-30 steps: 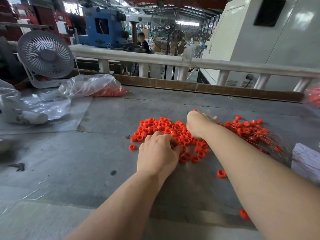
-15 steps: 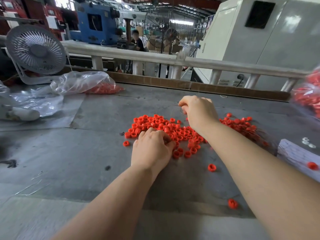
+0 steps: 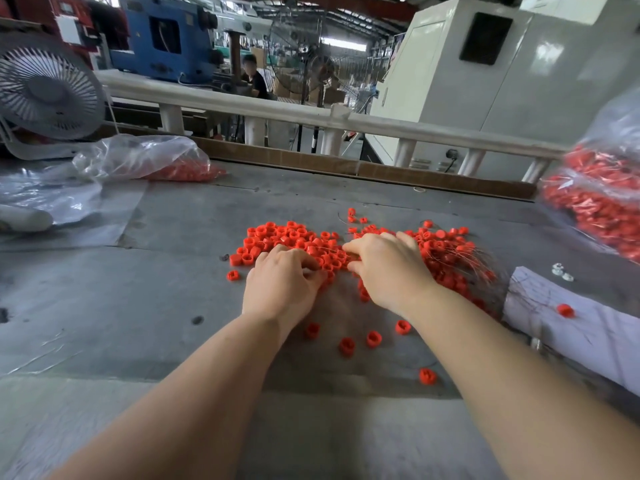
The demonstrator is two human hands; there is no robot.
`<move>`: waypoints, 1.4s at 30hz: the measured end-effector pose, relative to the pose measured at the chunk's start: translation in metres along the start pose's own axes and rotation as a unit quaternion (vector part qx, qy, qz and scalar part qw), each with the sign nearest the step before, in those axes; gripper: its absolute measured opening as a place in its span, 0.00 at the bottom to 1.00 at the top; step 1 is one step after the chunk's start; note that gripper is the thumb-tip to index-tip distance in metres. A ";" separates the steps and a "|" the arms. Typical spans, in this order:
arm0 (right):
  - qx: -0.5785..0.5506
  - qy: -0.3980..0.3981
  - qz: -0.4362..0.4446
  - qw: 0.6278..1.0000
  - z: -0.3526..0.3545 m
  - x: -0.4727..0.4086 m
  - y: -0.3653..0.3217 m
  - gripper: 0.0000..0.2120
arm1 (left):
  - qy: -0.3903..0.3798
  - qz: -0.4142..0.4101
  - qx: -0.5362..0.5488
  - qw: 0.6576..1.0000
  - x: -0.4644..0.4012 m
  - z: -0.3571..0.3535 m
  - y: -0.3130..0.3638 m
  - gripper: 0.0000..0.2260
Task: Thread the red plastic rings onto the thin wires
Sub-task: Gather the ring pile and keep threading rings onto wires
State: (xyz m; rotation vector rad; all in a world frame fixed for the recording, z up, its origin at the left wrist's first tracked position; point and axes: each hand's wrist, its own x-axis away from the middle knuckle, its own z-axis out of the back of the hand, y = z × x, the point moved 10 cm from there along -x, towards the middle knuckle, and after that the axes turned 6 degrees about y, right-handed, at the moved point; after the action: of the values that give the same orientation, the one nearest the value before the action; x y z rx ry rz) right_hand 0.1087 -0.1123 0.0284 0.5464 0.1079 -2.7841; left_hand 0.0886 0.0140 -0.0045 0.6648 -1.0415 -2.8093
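Rings (image 3: 294, 242) lie heaped mid-tabletop (image 3: 104, 306) so both hands reach them; my left hand (image 3: 282, 284) curls into the heap, my right hand (image 3: 391, 268) seems to pinch a wire (image 3: 327, 250), though I cannot tell

A single head-worn wide-angle camera looks forward and down across the bench (image 3: 173, 306) from the near edge. Both forearms enter from the bottom of the frame and reach toward the centre, where the view is closest. The far railing (image 3: 415, 124) crosses the upper half of the frame, bowed by lens distortion. The factory hall fills the top.
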 end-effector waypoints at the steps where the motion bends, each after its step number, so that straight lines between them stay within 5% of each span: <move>1: -0.008 -0.004 -0.003 1.000 0.000 0.003 0.000 0.15 | 0.002 -0.001 0.003 1.000 0.000 0.001 0.000 0.09; 11: -0.163 0.125 -0.015 0.979 0.019 0.022 0.011 0.14 | 0.020 -0.006 0.017 1.000 0.000 0.009 0.004 0.08; 25: -0.210 0.137 -0.027 0.968 0.022 0.023 0.023 0.12 | 0.025 -0.076 0.072 0.994 0.003 0.023 0.028 0.05; 32: -0.218 0.137 -0.032 0.966 0.022 0.026 0.022 0.10 | -0.101 -0.089 0.113 0.984 0.007 0.018 0.031 0.05; 42: -0.221 0.134 -0.042 0.965 0.018 0.026 0.025 0.09 | -0.292 -0.248 0.006 0.924 0.048 -0.017 0.062 0.10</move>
State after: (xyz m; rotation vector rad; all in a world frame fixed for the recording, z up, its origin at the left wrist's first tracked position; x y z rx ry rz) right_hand 0.0873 -0.1455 0.0352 0.8036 0.8057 -2.6217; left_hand 0.0477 -0.0541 0.0055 0.0676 -1.0780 -3.5793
